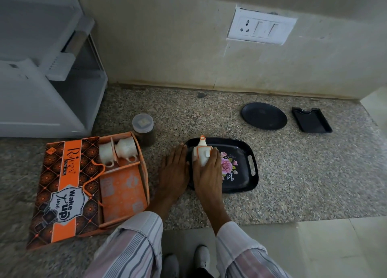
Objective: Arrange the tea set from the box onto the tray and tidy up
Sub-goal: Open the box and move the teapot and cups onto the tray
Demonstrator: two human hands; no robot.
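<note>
A black tray (247,152) with a pink flower print lies on the granite counter. On its left part stands a white teapot (201,152) with an orange-trimmed spout, and my right hand (209,173) is wrapped around it. My left hand (174,168) lies flat with fingers apart on the tray's left edge, holding nothing. To the left, the open orange tea-set box (123,185) holds two white cups (117,152) lying on their sides in its top compartment. Its patterned lid (60,189) is folded out to the left.
A lidded jar (143,131) of dark contents stands just behind the box. A black round plate (263,116) and a small black rectangular tray (311,120) lie at the back right. A white appliance (41,68) fills the back left corner. The counter edge runs near my sleeves.
</note>
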